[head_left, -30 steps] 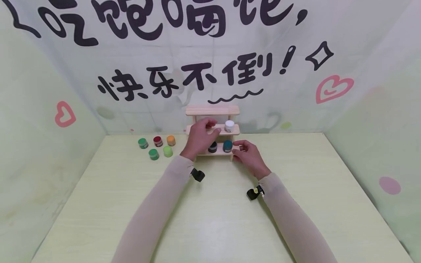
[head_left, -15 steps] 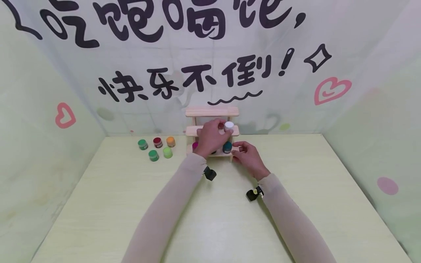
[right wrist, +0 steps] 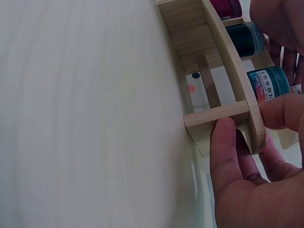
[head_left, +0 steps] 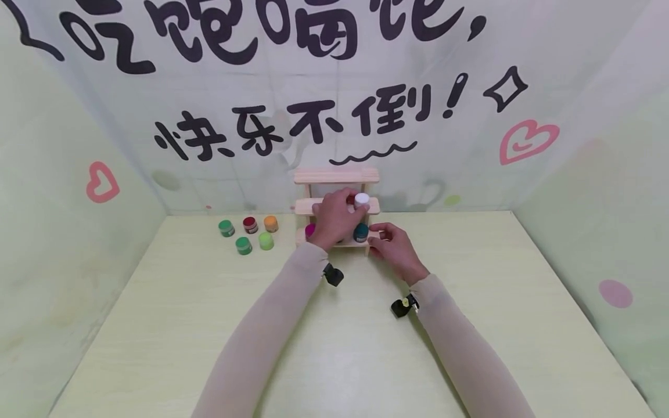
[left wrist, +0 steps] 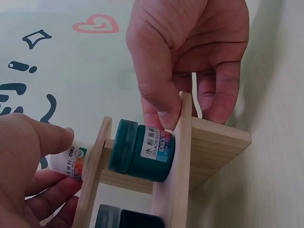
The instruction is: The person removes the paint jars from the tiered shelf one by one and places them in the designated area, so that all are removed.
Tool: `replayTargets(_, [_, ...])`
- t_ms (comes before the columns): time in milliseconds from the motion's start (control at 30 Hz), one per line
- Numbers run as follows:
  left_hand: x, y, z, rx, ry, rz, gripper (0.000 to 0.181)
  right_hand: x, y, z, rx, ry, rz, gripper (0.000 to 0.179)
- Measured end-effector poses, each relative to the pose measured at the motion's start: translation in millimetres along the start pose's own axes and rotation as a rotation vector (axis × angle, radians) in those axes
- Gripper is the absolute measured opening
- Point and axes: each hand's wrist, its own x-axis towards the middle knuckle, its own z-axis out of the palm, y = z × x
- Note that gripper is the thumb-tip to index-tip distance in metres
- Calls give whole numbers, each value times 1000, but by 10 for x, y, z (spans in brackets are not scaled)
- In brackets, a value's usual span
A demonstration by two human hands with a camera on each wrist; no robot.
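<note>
On far tabletop [head_left: 334, 348], our L hand [head_left: 337, 217] pinches white paint jar [head_left: 362, 200], R hand [head_left: 395, 247] pinches wooden rack [head_left: 337, 176]; its nudge could tip teal jar [head_left: 361, 233].

Left sleeve [head_left: 261, 331]: long, plain, pale beige with a pinkish-grey cast.
Left cuff [head_left: 315, 254]: close-fitting, lightly wrinkled, ending at the wrist.
Left wrist device [head_left: 334, 276]: small, black and boxy, jutting from the cuff towards the other arm.
Right sleeve [head_left: 467, 342]: matching pale cloth, long and plain.
Right cuff [head_left: 426, 285]: snug, softly creased.
Right wrist device [head_left: 399, 309]: black, blocky, with a yellow-green spot [head_left: 405, 302] and a small silvery glint.
Left hand [head_left: 337, 219]: bare.
Right hand [head_left: 399, 251]: bare.
</note>
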Motion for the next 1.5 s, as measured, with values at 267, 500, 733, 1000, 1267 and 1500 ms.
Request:
replayTargets(267, [-60,-90,-146,-133,-36,22,39,20,34,-22,3,1,-4,37])
replayTargets(500, [-164,-228,-319,-241,-43,19,39,0,-10,-17,-13,-1,1,37])
replayTargets(733, [-221,-403,-489,-277,-28,18,41,9,-21,3,-19,8,-8,36])
replayTargets(1000, [-310,-574,-622,-267,-36,-15,41,2,-16,3,-5,19,3,34])
replayTargets(1267, [-355,-771,-753,-277,5,-12,44,10,-5,4,-6,18,0,35])
replayTargets(1500, [-417,-918,-854,-288,29,-17,45,10,-9,9,-4,22,-5,34])
